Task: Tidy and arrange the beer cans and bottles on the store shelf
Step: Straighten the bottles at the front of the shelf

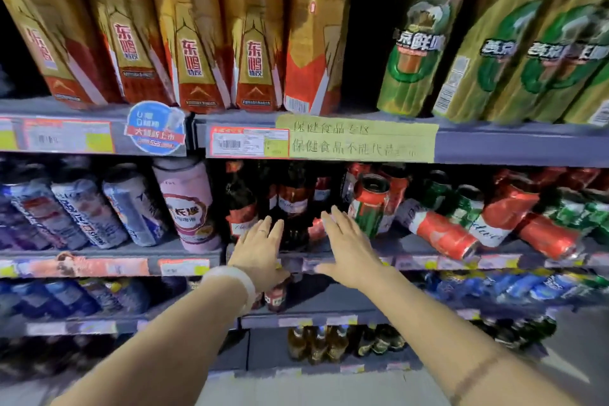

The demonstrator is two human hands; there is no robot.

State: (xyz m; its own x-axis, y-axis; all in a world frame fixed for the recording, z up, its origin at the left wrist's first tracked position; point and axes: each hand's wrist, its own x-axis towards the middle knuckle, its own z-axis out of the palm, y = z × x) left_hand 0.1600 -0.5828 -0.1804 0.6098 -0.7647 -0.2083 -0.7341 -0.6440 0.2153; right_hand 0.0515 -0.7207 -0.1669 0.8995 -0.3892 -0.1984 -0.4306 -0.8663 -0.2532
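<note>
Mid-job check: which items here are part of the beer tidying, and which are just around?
Job: dark beer bottles, toppled red cans, green-and-red can, left hand, right hand.

Bystanders: gold drink bottles, pink can, yellow shelf sign.

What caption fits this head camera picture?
Both open hands, left and right, reach toward dark beer bottles on the shelf.

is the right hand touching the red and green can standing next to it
Cannot tell. In the head view the right hand overlaps the can's lower left edge; no contact or gap shows.
</note>
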